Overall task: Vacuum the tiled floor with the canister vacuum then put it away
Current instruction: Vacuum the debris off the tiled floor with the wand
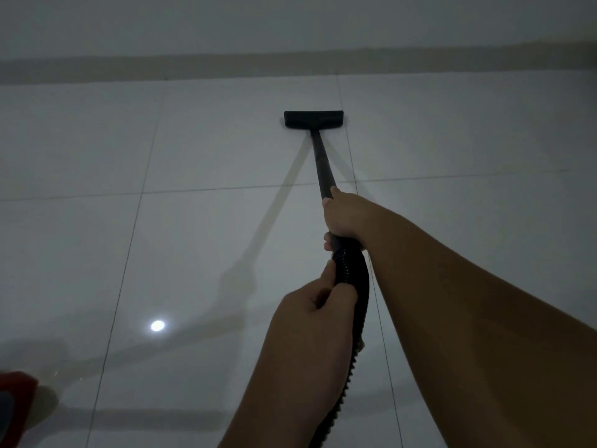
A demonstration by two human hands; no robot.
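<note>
**A:** First entry, nearest the lens?

**B:** Left grip (318,305), a bare hand, bottom centre of the frame. Thumb and fingers curl tight round the ribbed black hose (353,279), with no gap showing.

**A:** Reason for that placement?

**B:** Probably to carry the hose's slack, so it does not drag against the stroke.

**A:** Second entry?

**B:** Right grip (345,218), just above the left, centre right, arm reaching well forward. It wraps fully round the joint where hose meets wand (321,163). Likely the steering hand, high on the wand for reach and leverage.

**A:** The working end?

**B:** Floor head (313,119), upper middle of the frame, flat on the tiled floor (193,140), near the skirting band (226,64) but apart from it. Its long edge runs parallel to the skirting, which suits a pass along the wall.

**A:** Sundries?

**B:** Red object (16,392), lower left corner, cropped; possibly the canister, but I cannot tell. One lamp reflection (157,325) on the glossy tile, lower left.

**A:** Task status?

**B:** Vacuuming in hand; putting away not yet begun.
</note>
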